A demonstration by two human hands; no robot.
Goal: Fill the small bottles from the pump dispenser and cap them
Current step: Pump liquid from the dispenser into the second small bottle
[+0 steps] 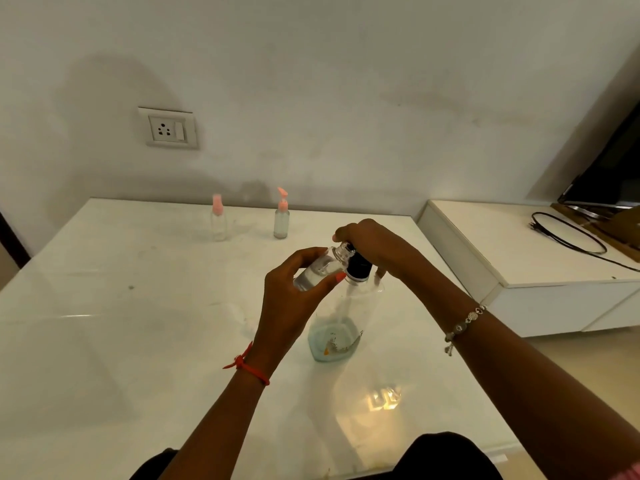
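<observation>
A large clear pump dispenser (341,327) with a black pump collar stands on the white table (138,306), a little bluish liquid at its bottom. My right hand (377,244) rests on top of its pump head. My left hand (294,289) holds a small clear uncapped bottle (320,268), tilted with its open mouth up against the pump. Some clear liquid shows inside the small bottle. Two more small clear bottles stand at the far edge: one with a pink spray cap (218,218), one with a pink pump cap (281,216).
A wall socket (168,128) is on the wall behind the table. To the right stands a low white cabinet (519,258) with a black cable (571,233) and a dark screen (613,174) on it. My dark-clothed knees show at the table's near edge.
</observation>
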